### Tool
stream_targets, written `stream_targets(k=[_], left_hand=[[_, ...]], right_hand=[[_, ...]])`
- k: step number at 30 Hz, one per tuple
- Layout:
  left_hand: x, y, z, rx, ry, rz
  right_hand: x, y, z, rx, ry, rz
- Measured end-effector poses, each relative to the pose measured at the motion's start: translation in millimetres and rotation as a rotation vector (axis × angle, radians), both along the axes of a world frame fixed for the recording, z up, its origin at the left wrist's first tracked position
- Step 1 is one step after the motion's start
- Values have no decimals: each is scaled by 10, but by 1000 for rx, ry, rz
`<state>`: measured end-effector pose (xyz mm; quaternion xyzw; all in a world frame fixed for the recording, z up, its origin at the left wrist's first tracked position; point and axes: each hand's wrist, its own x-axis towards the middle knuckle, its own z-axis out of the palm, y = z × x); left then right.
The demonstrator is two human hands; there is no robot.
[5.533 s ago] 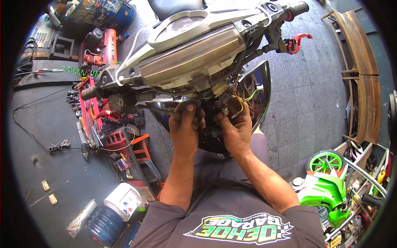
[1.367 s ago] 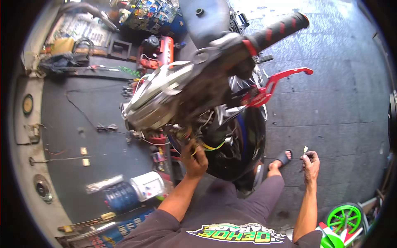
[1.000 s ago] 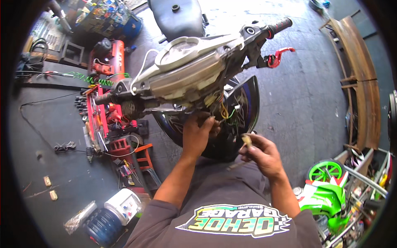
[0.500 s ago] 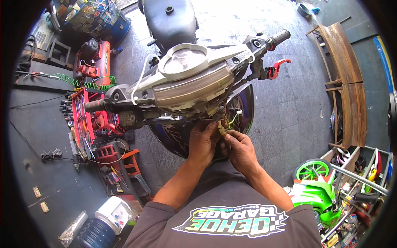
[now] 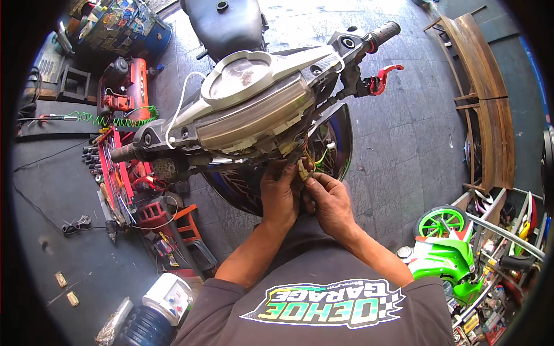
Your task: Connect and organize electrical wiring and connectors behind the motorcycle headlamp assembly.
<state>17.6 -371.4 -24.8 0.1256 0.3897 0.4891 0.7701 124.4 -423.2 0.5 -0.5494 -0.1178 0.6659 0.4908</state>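
Note:
Below the headlight [image 5: 257, 124] of a motorcycle, both hands work close together at a bundle of thin wires [image 5: 309, 157]. A pale yellowish plastic wire connector [image 5: 302, 169] is pinched between the thumb and fingers of my right hand [image 5: 330, 203]. My left hand [image 5: 279, 195] is closed beside it, its thumb up against the dark part of the wiring; its fingertips are partly hidden. A yellow-green wire with a white end [image 5: 330, 147] sticks out to the right. Above sits the grey gauge housing [image 5: 238, 76], with a loose white cable [image 5: 183, 106] at its left.
The handlebar's right grip [image 5: 384, 36] and red lever [image 5: 382, 79] stick out to the right, and the front wheel [image 5: 340, 135] is under the hands. At left are a red compressor [image 5: 137, 86] and tool rack [image 5: 118, 173]; at right, a wooden bench [image 5: 490, 132] and green miniature motorcycle [image 5: 441, 259].
The motorcycle's front has shifted left and slightly up in the view. Both hands stay at the wiring, and the connector is tilted a little differently in my right fingers.

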Motion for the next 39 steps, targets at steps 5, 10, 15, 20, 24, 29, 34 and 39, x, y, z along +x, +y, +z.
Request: stream_targets(k=[5,10,15,20,24,29,34,39], left_hand=[[13,-27,-16,-25,-52,26],[41,-79,-48,81,93,60],[39,-83,-75,69,81,61],[59,-85,-100,92,110,72],[75,-78,-65,103,92,86],[63,-63,-20,79,65,59],[62,-60,-14,140,80,42],[32,-83,-71,160,171,93]], right_hand=[[10,37,26,2,99,-41],[76,24,8,33,78,38],[103,49,46,52,-40,80],[134,51,57,50,-22,106],[137,48,10,62,71,55],[122,47,33,94,-39,74],[168,85,24,35,117,62],[113,133,28,44,146,28]])
